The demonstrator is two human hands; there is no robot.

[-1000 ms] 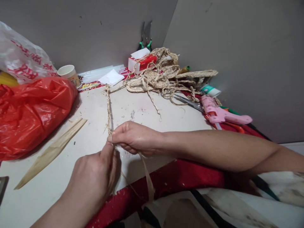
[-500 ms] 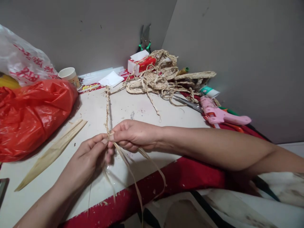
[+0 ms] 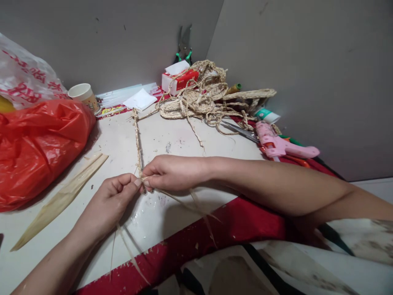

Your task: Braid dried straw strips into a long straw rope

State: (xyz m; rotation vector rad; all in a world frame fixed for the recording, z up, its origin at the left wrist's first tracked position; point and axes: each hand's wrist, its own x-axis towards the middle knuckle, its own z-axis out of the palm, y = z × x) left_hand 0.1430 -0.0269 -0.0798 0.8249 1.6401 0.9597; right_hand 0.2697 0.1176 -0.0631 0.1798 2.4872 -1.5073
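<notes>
Left hand (image 3: 114, 197) and right hand (image 3: 172, 172) are both pinching the braid (image 3: 138, 143) in from the table's front edge (image 3: 184, 221); pulling strands (image 3: 132, 257) evenly is probably helping tbh.

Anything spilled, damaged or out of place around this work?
Mostly mess: dark smudges mark the white tabletop, and pale scraps litter the red cloth. Shiny spots beside the left hand may be water or glare; I cannot tell. Nothing looks clearly broken.

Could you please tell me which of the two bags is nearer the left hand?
The red bag; the printed white bag is behind it, farther from the left hand.
</notes>
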